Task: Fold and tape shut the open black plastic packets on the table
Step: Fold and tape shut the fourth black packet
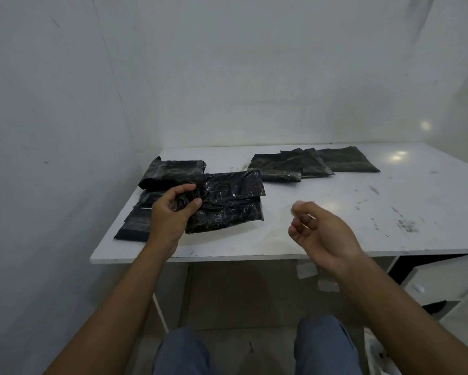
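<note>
Now our left hand [173, 212] grips the crumpled end of a black plastic packet [227, 204] near the table's [254, 244] front-left corner; our right hand [319, 234] hovers over the front edge, fingers curled and blurred, and we cannot tell whether it holds anything.

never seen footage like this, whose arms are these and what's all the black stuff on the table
No machine here: this is one picture from a camera worn on a person's head, looking forward and down, so both arms are the wearer's own. They face a white table. The left hand grips the bunched end of a crinkled black plastic packet. Beside it lies a pile of similar bulky black packets; flatter black packets lie farther back. The right hand hovers above the table, fingers curled; its blurred tips hide whether it pinches anything.
</note>
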